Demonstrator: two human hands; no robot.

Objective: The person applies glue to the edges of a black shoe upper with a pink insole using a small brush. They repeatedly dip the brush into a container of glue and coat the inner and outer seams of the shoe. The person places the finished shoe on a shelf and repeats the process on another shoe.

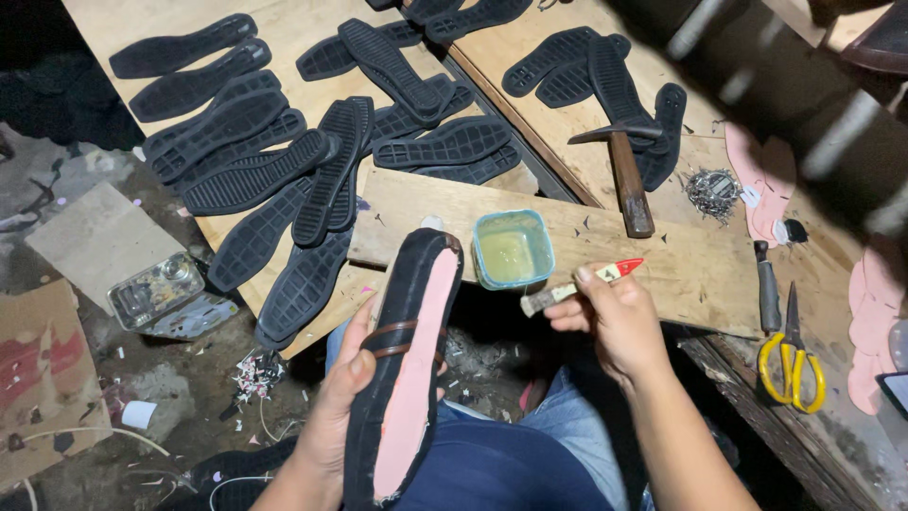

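My left hand (pixel 339 402) holds a black shoe upper (pixel 409 364) bottom side up, its pink insole facing me and a brown strap across it. My right hand (pixel 613 317) grips a small brush (pixel 579 286) with a red handle, its bristle end pointing left toward the shoe. Just beyond the brush, a small square teal container (pixel 513 248) of yellowish glue rests on a wooden plank (pixel 586 241).
Many black rubber soles (pixel 284 161) cover the wooden boards ahead. A hammer (pixel 626 170) lies on the plank, with a heap of small nails (pixel 711 189) to its right. Yellow-handled scissors (pixel 793 360), a dark-handled tool (pixel 768 289) and pink insoles (pixel 875 312) sit at right. A metal can (pixel 156 291) stands on the floor.
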